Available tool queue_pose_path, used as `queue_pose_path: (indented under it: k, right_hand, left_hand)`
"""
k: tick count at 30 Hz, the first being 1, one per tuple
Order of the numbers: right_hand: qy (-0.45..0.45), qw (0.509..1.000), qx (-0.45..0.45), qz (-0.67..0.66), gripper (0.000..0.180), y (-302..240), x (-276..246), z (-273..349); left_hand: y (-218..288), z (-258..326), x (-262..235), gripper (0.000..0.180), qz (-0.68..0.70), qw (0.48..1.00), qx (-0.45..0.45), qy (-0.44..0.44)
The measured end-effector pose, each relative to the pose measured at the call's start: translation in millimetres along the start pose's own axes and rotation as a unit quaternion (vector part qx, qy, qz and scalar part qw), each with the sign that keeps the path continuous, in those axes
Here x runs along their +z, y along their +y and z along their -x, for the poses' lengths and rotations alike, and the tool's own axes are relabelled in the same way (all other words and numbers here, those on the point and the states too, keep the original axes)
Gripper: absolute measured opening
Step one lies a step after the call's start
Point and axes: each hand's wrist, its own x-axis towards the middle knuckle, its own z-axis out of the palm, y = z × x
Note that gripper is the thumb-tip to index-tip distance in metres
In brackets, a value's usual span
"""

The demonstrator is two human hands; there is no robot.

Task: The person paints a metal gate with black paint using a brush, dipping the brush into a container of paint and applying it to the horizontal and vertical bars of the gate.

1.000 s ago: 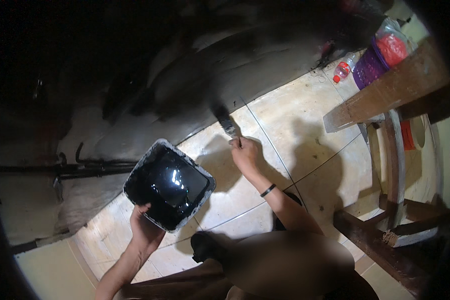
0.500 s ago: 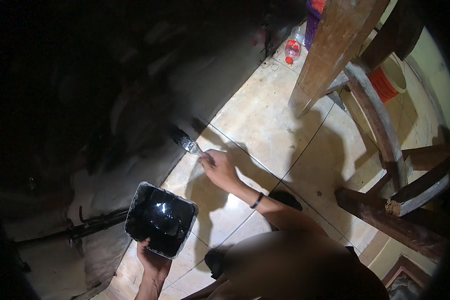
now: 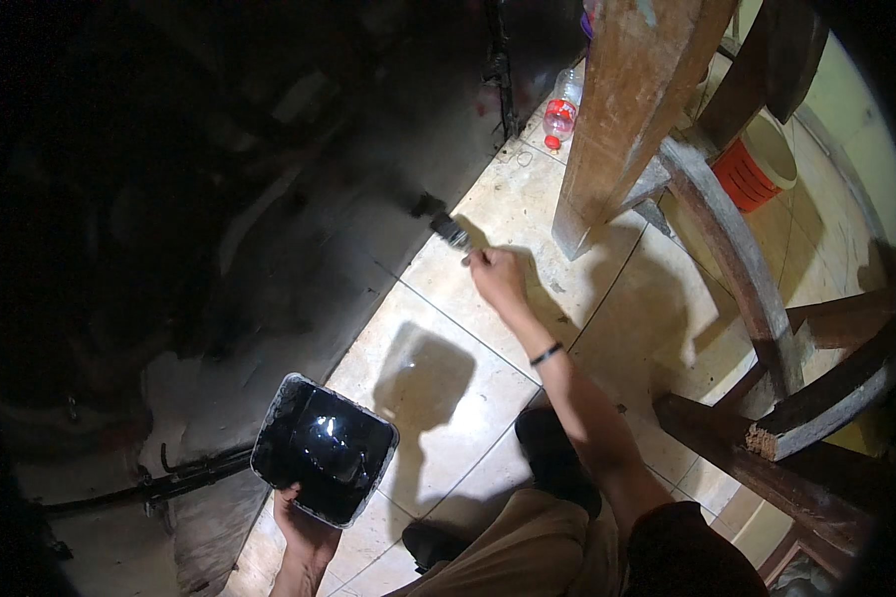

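Observation:
My left hand [image 3: 307,529] grips a square tub [image 3: 272,418] by its near edge, the thumb hooked over the rim. Glossy black paint [image 3: 329,448] lies inside it. A paintbrush [image 3: 451,233] is pinched in my right hand [image 3: 498,279], farther off and to the right of the tub. Its dark bristles point up and left, at the lower part of a black-painted wall [image 3: 348,239]; whether the tips touch it I cannot tell. A dark band circles my right wrist.
Dark pipes [image 3: 204,473] run along the wall's lower left. A wooden frame with thick legs [image 3: 617,129] and curved pieces stands on the tiled floor [image 3: 458,338] at right. Behind it are a clear bottle [image 3: 560,117] with a red cap and an orange bucket [image 3: 752,174].
My right hand has moved with the paintbrush farther away and to the right, along the wall's base. The tub in my left hand has barely shifted. The view has tilted slightly.

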Motion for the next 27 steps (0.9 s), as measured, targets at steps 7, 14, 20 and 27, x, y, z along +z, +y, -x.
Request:
queue_pose_path:
  k: [7,14,20,27]
  right_hand:
    - [-0.042,0.997,-0.015,-0.069,0.028,-23,-40,-57]
    - [0.036,0.994,0.020,0.101,0.027,-50,-53,-72]
    - [0.151,0.976,-0.054,0.147,0.028,-19,-55,-92]
    - [0.151,0.984,-0.040,-0.082,0.038,-38,-52,-107]
  left_hand:
    - [-1,-12,7,0.063,-0.004,1.000,-0.008,-0.004]
    - [2,-15,11,0.065,-0.004,1.000,-0.012,-0.011]
    - [6,-14,8,0.064,0.004,1.000,-0.025,-0.001]
    - [5,-16,-10,0.064,0.014,0.999,-0.039,-0.001]
